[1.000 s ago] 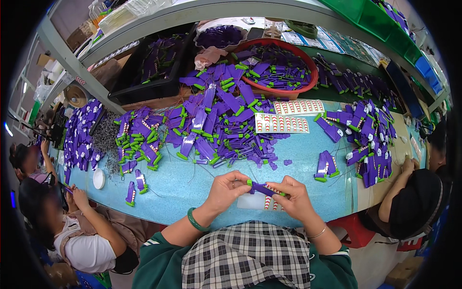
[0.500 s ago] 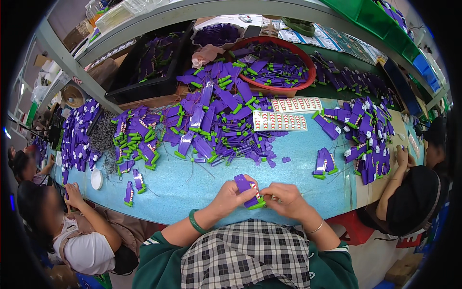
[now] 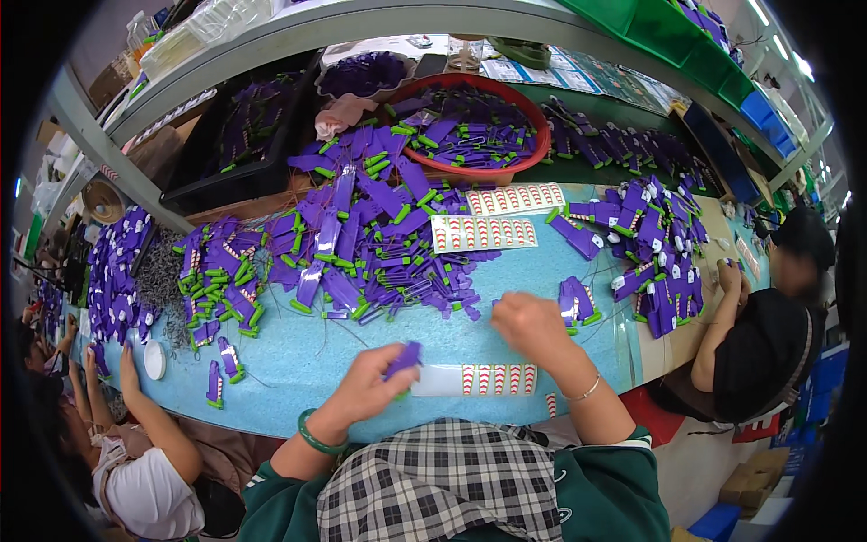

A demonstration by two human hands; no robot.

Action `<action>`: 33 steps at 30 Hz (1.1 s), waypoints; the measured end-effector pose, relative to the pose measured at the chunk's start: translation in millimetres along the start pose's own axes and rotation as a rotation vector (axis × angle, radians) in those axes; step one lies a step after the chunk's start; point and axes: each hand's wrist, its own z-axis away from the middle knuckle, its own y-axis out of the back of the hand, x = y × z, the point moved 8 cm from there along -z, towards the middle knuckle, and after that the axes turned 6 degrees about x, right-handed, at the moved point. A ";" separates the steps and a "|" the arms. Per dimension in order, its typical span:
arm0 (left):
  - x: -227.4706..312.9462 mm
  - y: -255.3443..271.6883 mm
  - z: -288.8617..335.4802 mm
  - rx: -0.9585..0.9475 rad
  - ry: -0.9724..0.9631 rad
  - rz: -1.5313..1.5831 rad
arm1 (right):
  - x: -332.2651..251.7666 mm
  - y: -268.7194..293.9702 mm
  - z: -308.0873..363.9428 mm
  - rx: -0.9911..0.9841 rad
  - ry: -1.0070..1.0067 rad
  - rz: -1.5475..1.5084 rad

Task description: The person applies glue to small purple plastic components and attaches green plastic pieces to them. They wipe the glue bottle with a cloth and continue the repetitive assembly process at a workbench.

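My left hand [image 3: 366,387] is closed around a flat purple plastic piece [image 3: 405,358] with a green end, held just above the bench. Most of that piece is hidden by the fingers. Beside it lies a partly used sticker sheet [image 3: 437,380] with red-and-white chevron stickers. My right hand [image 3: 531,327] is raised to the right of the sheet, fingers bent and pinched together. What is between its fingertips, if anything, is too small to make out. Near it, to the right, lie finished-looking purple pieces [image 3: 575,303] with stickers and green ends.
A large heap of purple and green pieces [image 3: 375,203] covers the bench's middle. Behind it stand a red basin [image 3: 545,135] and a black tray [image 3: 181,185]. Two more sticker sheets [image 3: 483,233] lie ahead. A metal shelf beam [image 3: 361,24] crosses above. People work at both sides.
My hands have come apart. The left moved down and left with the purple piece; the right rose away from it. The sticker sheet near me now shows. The whole view has shifted slightly.
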 end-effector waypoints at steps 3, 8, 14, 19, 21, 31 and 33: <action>5.5 25.6 -6.1 0.275 -0.040 0.344 | 9.3 7.5 -8.2 0.137 0.020 0.017; 2.8 49.6 -8.2 0.443 -0.258 0.598 | 10.3 -15.7 -2.6 -0.037 0.096 0.183; -9.4 24.8 -13.3 0.343 -0.138 0.341 | 37.0 -15.4 6.8 -0.067 -0.417 -0.562; -18.1 -20.3 -19.3 0.128 -0.038 0.207 | -22.0 -25.9 17.7 -0.074 -0.765 -1.617; -13.5 -35.8 -19.5 0.035 -0.028 0.153 | -35.3 -23.4 20.6 0.113 -0.595 -1.386; 2.1 -46.2 -8.4 0.025 -0.329 -0.317 | -56.3 1.9 14.8 0.189 -0.355 -0.793; -1.3 -49.4 -8.1 -0.012 -0.285 -0.368 | -59.0 0.9 13.2 0.171 -0.324 -0.792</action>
